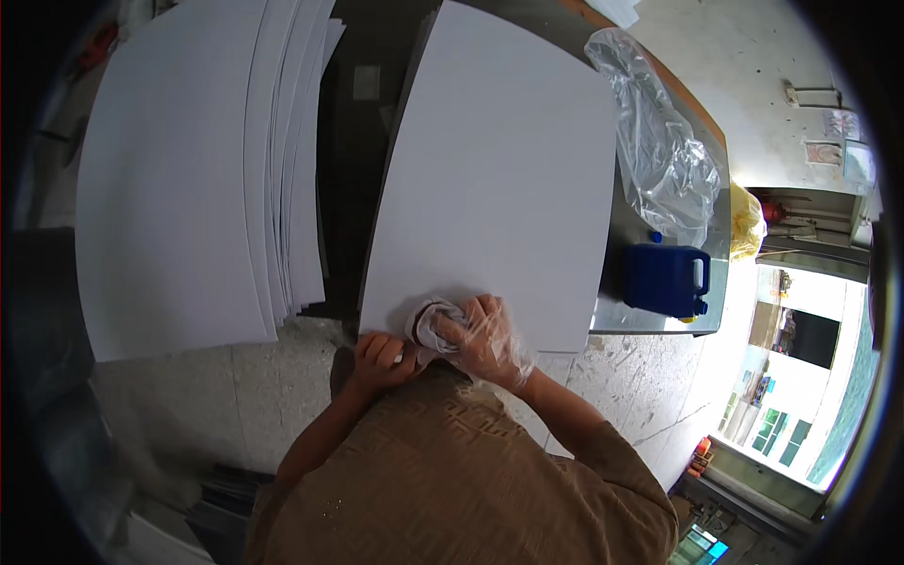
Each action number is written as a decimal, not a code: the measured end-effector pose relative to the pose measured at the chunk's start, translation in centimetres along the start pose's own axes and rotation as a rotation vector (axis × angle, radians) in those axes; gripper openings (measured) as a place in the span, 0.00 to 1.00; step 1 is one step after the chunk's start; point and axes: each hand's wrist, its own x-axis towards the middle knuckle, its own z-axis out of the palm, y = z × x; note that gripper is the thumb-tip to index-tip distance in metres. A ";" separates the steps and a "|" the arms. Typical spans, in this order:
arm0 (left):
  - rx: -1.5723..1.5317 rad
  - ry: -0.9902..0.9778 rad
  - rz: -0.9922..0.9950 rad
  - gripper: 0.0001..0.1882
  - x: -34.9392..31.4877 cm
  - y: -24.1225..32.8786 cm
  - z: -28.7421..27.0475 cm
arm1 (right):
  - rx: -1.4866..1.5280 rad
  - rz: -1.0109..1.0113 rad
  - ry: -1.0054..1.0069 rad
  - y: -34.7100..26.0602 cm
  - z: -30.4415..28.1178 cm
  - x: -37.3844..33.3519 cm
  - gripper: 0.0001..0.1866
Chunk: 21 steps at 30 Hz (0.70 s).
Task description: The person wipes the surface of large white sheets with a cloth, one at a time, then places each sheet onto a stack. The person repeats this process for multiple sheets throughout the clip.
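We're clutching a cloth (432, 328) on the white sheet (499, 169), right hand (485, 340) wrapped around it, left hand (380, 362) resting alongside, grip unclear.

Strong daylight is pouring in from the right, and I've got the bright opening (753, 381) there burnt to white, glare washing over the floor (702, 363) beside it. Across the middle, the white sheet (499, 169) reads smooth and softly lit, with a faint shadow just left of the bunched cloth (438, 325) under the right hand (492, 339). Sharp glints are breaking up the clear plastic bag (664, 165) on the far right. Over on the left I'm losing detail in the gloom. My fisheye bends the left stack (174, 179) into a curve, and the rim goes black, blurry and blue-fringed on the right.
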 end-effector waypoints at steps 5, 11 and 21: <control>0.035 0.021 -0.001 0.15 0.0 0.3 0.0 | -0.262 0.029 0.346 9.8 -3.0 12.9 0.19; 0.075 -0.011 -0.012 0.10 -1.1 0.8 -0.6 | -0.374 0.158 0.609 29.3 -14.1 34.1 0.24; 0.072 0.026 -0.048 0.15 -0.2 0.6 -0.5 | -0.227 0.081 0.530 18.3 -9.3 23.9 0.22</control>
